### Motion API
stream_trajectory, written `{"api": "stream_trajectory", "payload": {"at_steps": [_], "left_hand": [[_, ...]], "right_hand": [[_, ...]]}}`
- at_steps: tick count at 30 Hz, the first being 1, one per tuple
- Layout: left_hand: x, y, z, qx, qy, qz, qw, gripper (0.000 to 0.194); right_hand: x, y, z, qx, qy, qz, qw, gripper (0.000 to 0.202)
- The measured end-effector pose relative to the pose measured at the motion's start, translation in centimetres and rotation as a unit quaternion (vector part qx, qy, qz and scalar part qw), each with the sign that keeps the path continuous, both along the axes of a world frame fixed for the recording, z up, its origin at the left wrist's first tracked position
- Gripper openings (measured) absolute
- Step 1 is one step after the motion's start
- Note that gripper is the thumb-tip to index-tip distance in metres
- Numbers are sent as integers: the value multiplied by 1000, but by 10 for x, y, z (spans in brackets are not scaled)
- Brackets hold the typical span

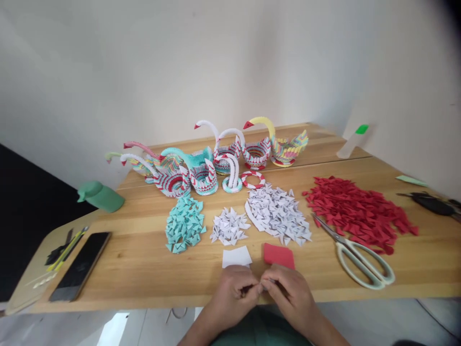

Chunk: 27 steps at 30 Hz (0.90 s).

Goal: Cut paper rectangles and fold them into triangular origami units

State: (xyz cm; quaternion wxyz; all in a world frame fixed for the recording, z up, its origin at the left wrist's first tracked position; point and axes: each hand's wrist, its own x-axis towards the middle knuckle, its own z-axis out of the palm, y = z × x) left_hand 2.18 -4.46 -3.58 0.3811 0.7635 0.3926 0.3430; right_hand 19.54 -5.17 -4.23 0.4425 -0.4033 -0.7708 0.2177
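My left hand (236,290) and my right hand (290,293) meet at the table's front edge, fingertips pinched together. Whatever lies between them is small and mostly covered by the fingers, so I cannot make it out. Just beyond my left hand lies a stack of white paper slips (236,256). Red paper slips (279,255) are beside it, close to my right hand. Farther back are folded paper triangles in piles: turquoise (185,223), a small white pile (229,226), a larger white pile (279,214) and a red pile (356,206).
Several folded-paper swans (205,178) stand at the back, with a red-and-white paper ring (253,179) in front. White-handled scissors (362,262) lie at right. A phone (81,266), a green bottle (103,196) and a yellow cutter (66,251) are at left. A dark tool (434,203) lies far right.
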Motion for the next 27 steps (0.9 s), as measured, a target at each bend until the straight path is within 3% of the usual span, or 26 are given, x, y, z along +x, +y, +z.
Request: {"api": "stream_trajectory", "payload": {"at_steps": [8,27], "left_hand": [[0,0,0,15,5,-3,1000,34],[-2,0,0,-11,-5,-2,1000,31]], "right_hand": [[-2,0,5,25,-12,9,1000,22],[0,-1,-1,13,-7,6,1000,18]]}}
